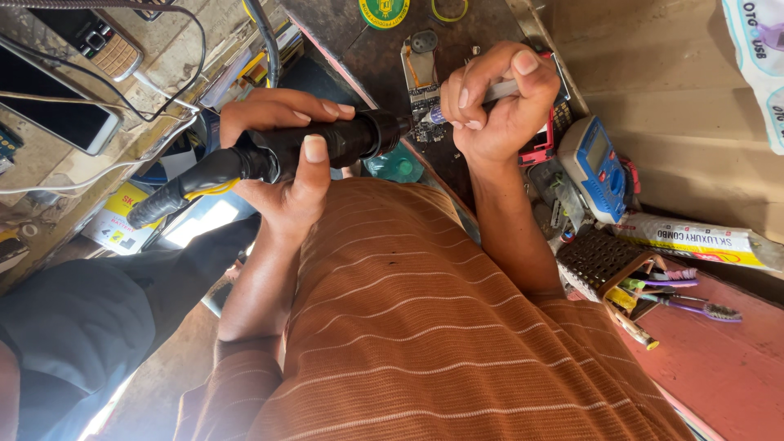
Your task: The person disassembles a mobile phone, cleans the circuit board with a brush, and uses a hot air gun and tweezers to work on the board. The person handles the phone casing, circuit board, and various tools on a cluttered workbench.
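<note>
Over the dark table (384, 57), the left hand (282, 155) is gripping a black hot-air handle (269, 155) while the right hand (498, 102), clenching a thin tool (502, 91), is working the bare circuit board (423, 94), with that work looking unfinished.

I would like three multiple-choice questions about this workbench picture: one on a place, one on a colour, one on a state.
1. Where does the blue meter lie?
A. beside the right forearm
B. on the phone
C. under the left hand

2. What colour is the thick tool in the left hand?
A. white
B. black
C. red

3. How is the right hand?
A. flat and empty
B. closed around a thin tool
C. out of view

Answers: 1 A, the meter sits beside that forearm; 2 B, its body is black; 3 B, the fingers wrap the thin tool over the circuit board.
</note>
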